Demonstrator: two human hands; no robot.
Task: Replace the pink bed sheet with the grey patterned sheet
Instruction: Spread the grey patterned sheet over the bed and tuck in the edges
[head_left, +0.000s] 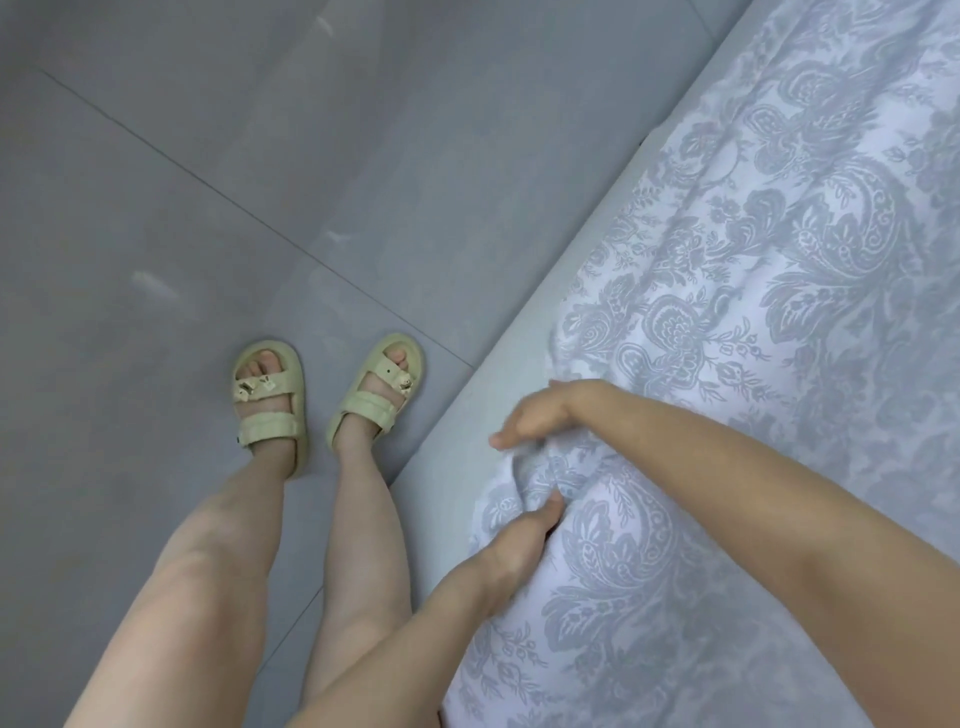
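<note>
Floor (208, 208): grey tiles, left of the grip. Sheet (779, 260): grey-patterned, spread over the bed right of and above the grip, its edge bunched between the hands. Mattress (457, 431) side shows just left of the grip. Right hand (535, 418) and left hand (514, 540) each clutch the bunched fold. Sandals (267, 400): well left of the grip.

There was one white fabric sheet with a grey paisley pattern (779, 291) under the fingers. Two bare hands held it: left hand (519, 540), right hand (535, 415). Two pale green strapped sandals (270, 428) stood left of the fingers.
</note>
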